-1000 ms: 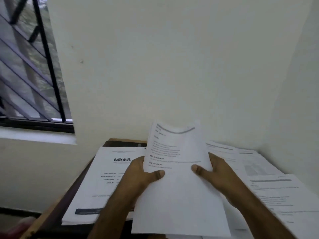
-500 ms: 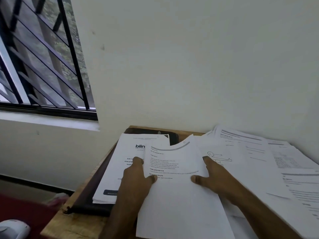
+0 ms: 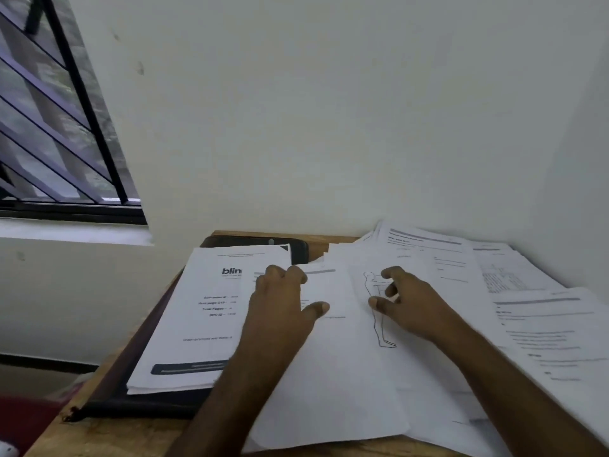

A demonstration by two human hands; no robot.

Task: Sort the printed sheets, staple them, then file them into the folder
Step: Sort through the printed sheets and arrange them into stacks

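A printed sheet (image 3: 329, 374) lies flat in the middle of the wooden desk (image 3: 115, 433). My left hand (image 3: 280, 308) rests on its upper left part, fingers bent at its top edge and thumb spread on the paper. My right hand (image 3: 408, 305) hovers loosely curled, holding nothing, over a sheet with a drawn human figure (image 3: 384, 338). At the left, a stack of sheets headed "blin…" (image 3: 197, 324) sits on a dark folder (image 3: 257, 242). More printed sheets (image 3: 543, 341) overlap at the right. No stapler shows.
The desk stands in a corner: a white wall behind and another close on the right. A barred window (image 3: 49, 127) is at the upper left. Beyond the desk's left edge lies something red (image 3: 23, 420) on the floor.
The sheet I held up in both hands has come down flat onto the desk. My right hand has let go of it and moved right over the figure sheet.
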